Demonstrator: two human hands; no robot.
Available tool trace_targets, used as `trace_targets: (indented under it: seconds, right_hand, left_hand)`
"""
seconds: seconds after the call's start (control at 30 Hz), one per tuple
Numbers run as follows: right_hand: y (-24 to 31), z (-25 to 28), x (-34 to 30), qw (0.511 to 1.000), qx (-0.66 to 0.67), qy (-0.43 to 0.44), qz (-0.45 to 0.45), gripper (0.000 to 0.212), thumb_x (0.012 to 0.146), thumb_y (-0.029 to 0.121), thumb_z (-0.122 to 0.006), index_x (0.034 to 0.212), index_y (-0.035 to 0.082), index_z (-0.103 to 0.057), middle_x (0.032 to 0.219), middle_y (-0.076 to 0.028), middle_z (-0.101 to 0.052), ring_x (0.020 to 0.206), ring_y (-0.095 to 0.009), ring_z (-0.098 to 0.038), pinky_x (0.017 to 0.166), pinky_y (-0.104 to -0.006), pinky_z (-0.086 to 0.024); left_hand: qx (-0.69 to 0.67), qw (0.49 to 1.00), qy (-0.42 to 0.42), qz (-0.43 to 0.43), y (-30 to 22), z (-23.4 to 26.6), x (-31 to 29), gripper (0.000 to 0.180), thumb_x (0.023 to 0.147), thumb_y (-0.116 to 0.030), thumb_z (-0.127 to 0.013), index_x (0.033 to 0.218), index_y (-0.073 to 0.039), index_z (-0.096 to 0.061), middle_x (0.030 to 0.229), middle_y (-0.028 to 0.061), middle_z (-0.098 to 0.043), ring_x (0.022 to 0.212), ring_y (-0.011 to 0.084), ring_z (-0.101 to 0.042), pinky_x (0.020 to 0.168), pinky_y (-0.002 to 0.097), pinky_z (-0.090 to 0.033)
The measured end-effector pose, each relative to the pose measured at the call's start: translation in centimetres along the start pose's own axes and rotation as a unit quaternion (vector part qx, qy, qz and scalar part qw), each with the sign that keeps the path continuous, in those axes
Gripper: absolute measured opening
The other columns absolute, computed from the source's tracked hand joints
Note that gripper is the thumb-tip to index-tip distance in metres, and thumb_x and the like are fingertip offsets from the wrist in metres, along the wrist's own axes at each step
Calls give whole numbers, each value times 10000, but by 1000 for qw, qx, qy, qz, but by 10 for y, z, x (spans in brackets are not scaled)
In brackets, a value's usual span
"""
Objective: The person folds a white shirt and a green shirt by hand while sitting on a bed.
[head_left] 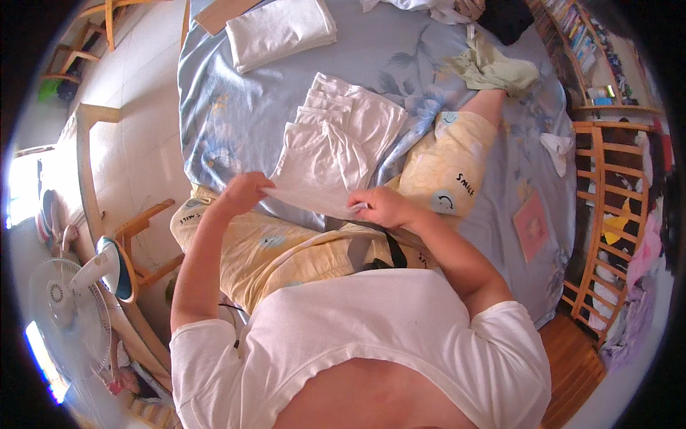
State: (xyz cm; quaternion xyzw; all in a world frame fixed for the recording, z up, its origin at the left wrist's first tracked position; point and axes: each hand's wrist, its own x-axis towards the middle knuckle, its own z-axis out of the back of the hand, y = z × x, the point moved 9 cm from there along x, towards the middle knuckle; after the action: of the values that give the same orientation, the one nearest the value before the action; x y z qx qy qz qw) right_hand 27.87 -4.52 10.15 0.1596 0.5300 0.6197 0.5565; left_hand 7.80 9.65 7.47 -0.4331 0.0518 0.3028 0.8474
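Note:
A white cloth garment (pixel 314 161) lies spread on the bed before my lap, its near edge drawn fairly straight between both hands. My left hand (pixel 246 193) is closed on that edge's left corner. At its right corner my right hand (pixel 384 208) pinches the fabric, with a bit of white showing between the fingers. Beyond the held garment, several similar white garments (pixel 375 107) overlap in a staggered row. The exact kind of garment is hard to make out.
A folded white cloth (pixel 282 34) lies at the far side of the blue flowered bedsheet (pixel 243 114). A light green cloth (pixel 493 68) is beside my bare leg. On the right are a pink booklet (pixel 530 225) and a wooden rack (pixel 607 214). A fan (pixel 71 314) stands left.

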Motion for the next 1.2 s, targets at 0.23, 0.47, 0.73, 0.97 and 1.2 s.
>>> trace_targets:
  seconds: [0.23, 0.47, 0.73, 0.97, 1.2]
  right_hand:
    - [-78, 110, 14, 930, 146, -325, -87, 358, 807, 235, -664, 1083, 25, -578, 861, -74, -615, 761, -130, -541, 694, -282, -449]
    - [-162, 163, 29, 793, 163, -571, -139, 355, 752, 200, -663, 1035, 6, -573, 951, -115, -620, 873, -220, -583, 787, -323, -451]
    - [-200, 148, 31, 759, 173, -587, -222, 446, 734, 167, -667, 1132, 37, -515, 1034, -141, -600, 921, -271, -585, 825, -343, -453]
    - [-198, 154, 12, 704, 142, -659, -223, 335, 760, 129, -653, 1057, 27, -538, 983, -116, -604, 853, -219, -582, 770, -323, -464]
    - [-197, 146, 4, 706, 315, -593, -224, 100, 841, 69, -584, 928, 19, -585, 813, -64, -621, 676, -149, -571, 631, -279, -471]
  left_hand:
    - [-34, 973, -228, -28, -28, 89, 102, 243, 764, -163, -629, 984, -62, -648, 938, 135, -647, 840, 325, -603, 740, 382, -470]
    - [-16, 954, -275, 117, -13, 80, 223, 284, 784, -267, -600, 1030, -132, -642, 971, 120, -648, 920, 314, -598, 783, 396, -465]
    - [-9, 937, -262, 229, 34, 41, 247, 283, 804, -308, -571, 1018, -133, -632, 982, 103, -645, 956, 312, -587, 797, 399, -460]
    - [-6, 905, -402, 140, 13, 54, 233, 231, 789, -207, -613, 1005, -127, -621, 928, 92, -622, 910, 314, -572, 803, 409, -449]
    - [42, 944, -312, -101, -96, -13, 179, 64, 701, -125, -626, 747, -81, -637, 831, 79, -584, 869, 284, -541, 734, 416, -454]
